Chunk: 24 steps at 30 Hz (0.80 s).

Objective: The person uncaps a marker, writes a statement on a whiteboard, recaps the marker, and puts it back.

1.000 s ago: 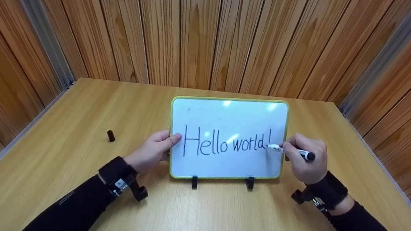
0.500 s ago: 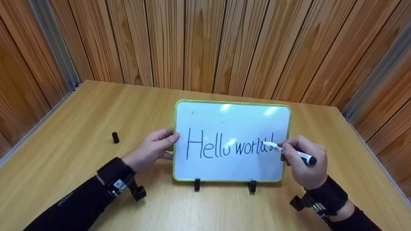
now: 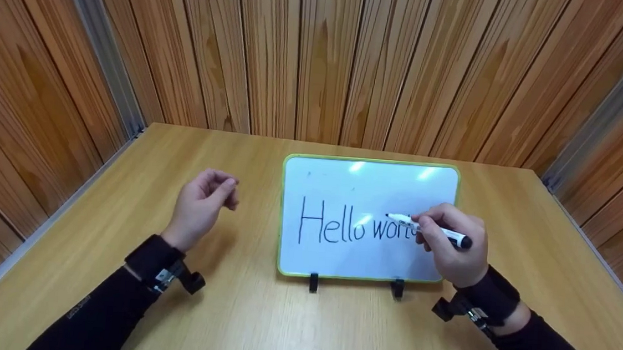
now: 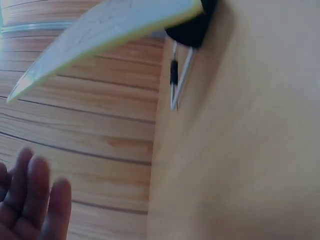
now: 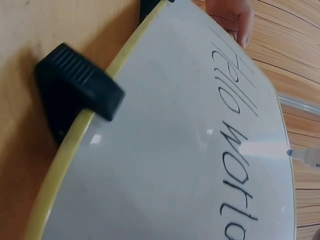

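Note:
A yellow-rimmed whiteboard (image 3: 338, 260) bears handwriting, "Hello world", its end covered by my right hand in the head view. My right hand (image 3: 458, 250) pinches a white marker (image 3: 452, 238) with a black end, its bare tip pointing left over the writing. In the right wrist view the marker (image 5: 307, 156) looks raised off the board. My left hand (image 3: 198, 205), left of the board and apart from it, holds nothing, its fingers loosely bent. Those fingers (image 4: 37, 185) show spread a little in the left wrist view.
Black stand hooks (image 3: 313, 282) carry the board's lower edge; a wire leg (image 4: 174, 75) shows behind it. The wooden table (image 3: 255, 326) meets plank-patterned walls (image 3: 326, 59) at the back and sides. The black marker cap is out of sight.
My left hand has let go of the board's left edge and moved left, over where the black cap lay. My right hand has drawn the marker leftward, away from the exclamation mark.

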Each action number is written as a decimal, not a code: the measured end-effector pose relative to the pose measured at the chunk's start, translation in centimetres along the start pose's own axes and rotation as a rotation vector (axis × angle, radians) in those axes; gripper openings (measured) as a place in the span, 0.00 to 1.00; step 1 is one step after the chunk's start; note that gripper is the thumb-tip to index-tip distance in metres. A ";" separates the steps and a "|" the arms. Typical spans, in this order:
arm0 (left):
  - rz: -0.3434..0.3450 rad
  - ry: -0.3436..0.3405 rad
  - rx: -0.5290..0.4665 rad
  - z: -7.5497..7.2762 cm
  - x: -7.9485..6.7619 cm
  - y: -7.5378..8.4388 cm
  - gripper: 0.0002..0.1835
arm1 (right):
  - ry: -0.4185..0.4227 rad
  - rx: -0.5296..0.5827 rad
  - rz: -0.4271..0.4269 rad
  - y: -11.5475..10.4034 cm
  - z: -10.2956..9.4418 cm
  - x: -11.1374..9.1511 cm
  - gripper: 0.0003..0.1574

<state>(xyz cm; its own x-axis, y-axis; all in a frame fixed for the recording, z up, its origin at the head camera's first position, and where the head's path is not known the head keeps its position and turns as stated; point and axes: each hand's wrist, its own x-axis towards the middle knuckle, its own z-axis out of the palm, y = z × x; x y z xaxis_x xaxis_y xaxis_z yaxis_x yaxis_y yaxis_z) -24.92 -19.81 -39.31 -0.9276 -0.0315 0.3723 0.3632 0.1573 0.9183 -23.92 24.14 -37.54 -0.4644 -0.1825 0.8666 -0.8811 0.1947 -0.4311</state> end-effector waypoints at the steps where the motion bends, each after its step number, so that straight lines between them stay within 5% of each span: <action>1: 0.024 0.034 0.061 -0.5 0.0 -0.1 0.08 | -0.001 0.007 -0.003 0.0 0.2 0.0 0.12; 4: 0.062 0.111 0.271 -1.8 0.1 -0.6 0.09 | -0.012 0.018 -0.009 -0.1 0.9 0.1 0.13; 8: 0.009 0.139 0.466 -3.7 0.1 -1.3 0.14 | -0.041 0.040 -0.014 -0.3 2.0 0.2 0.13; 16: -0.128 0.102 0.663 -6.0 0.1 -2.8 0.23 | -0.124 0.069 0.004 -0.6 4.0 0.4 0.14; 24: -0.222 -0.029 0.757 -7.0 -0.2 -2.8 0.33 | -0.160 0.174 -0.023 -0.8 6.8 1.1 0.14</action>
<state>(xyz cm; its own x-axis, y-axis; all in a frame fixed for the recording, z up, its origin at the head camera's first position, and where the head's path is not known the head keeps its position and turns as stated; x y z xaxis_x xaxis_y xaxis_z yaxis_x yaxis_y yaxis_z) -25.10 -27.13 -41.03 -0.9771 -0.1170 0.1778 0.0206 0.7797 0.6259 -24.34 17.26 -37.92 -0.4403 -0.3379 0.8318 -0.8872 0.0219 -0.4608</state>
